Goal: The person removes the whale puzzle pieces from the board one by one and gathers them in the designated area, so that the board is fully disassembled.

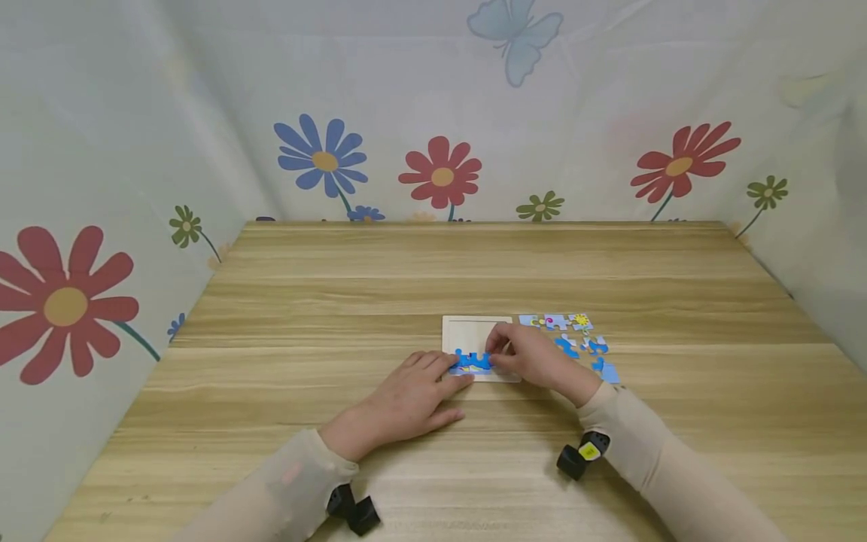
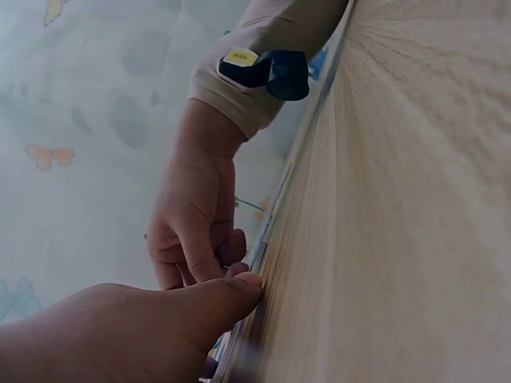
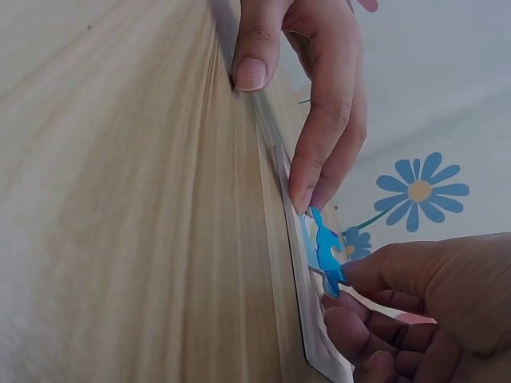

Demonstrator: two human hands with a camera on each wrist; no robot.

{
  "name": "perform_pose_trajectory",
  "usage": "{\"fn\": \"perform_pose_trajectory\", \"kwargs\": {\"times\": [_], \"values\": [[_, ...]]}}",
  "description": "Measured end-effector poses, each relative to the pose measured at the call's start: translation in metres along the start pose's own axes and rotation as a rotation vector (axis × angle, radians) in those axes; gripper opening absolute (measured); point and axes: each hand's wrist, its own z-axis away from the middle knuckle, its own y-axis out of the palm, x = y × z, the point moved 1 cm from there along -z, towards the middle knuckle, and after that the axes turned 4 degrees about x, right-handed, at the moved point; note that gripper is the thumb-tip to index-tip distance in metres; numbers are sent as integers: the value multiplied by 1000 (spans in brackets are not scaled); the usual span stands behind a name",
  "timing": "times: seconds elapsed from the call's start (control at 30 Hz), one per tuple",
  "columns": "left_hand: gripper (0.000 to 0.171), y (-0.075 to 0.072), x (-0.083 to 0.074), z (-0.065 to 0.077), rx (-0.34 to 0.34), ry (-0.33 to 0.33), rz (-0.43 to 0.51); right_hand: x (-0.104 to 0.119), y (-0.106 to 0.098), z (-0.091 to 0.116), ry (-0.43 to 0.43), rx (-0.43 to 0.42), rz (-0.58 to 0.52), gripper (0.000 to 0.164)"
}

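Observation:
A small wooden puzzle tray (image 1: 477, 331) lies on the table with blue jigsaw pieces along its near side. My left hand (image 1: 413, 391) rests at the tray's near left corner, its fingers extended onto the pieces and its thumb along the near rim. My right hand (image 1: 535, 357) reaches over the tray's right side. Between its thumb and fingers it pinches a blue puzzle piece (image 3: 327, 251), which stands slightly raised at the tray in the right wrist view. From the left wrist view, the left thumb overlaps the right fingertips, and the piece is hidden there.
Right of the tray, several loose puzzle pieces (image 1: 557, 322) lie on the wooden table (image 1: 339, 301), some beside the right wrist, such as a light blue piece (image 1: 609, 373). A flower-printed curtain (image 1: 386, 90) stands behind the table's far edge and along its sides.

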Motion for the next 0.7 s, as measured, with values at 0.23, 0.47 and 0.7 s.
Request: {"fn": "perform_pose_trajectory", "kwargs": {"times": [0.23, 0.47, 0.7], "values": [[49, -1, -1, 0, -6, 1, 1, -2, -1, 0, -27, -2, -35, 5], [48, 0, 1, 0, -19, 0, 16, -3, -8, 0, -53, 9, -88, 4], [48, -1, 1, -1, 19, -11, 37, -1, -24, 8, -26, 1, -101, 5]]}}
